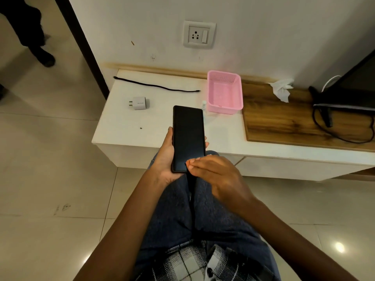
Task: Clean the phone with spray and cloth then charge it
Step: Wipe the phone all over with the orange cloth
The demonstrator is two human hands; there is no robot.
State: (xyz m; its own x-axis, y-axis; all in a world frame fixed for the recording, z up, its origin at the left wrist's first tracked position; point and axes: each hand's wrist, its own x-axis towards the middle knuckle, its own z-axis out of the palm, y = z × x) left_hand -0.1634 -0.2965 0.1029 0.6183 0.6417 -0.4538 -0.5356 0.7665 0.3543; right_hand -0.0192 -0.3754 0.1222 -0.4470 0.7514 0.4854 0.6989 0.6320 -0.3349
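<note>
A black phone [188,134] with a dark screen faces up in front of me, above my lap. My left hand [165,157] holds it from below, fingers wrapped round its edges. My right hand [213,171] lies over the phone's lower end, fingers straight and together, tips touching the screen. A small white spray bottle [204,104] stands on the white table [125,126], partly hidden behind the phone. A crumpled white cloth [281,89] lies on the wooden board at the back right. A white charger plug [139,102] and a black cable [156,86] lie on the table.
An empty pink basket [224,92] stands beside the spray bottle. A wall socket [199,34] is above the table. A wooden board [288,120] holds black cords and a dark screen [357,86] at the right. Another person's legs [30,29] stand at the far left on the tiled floor.
</note>
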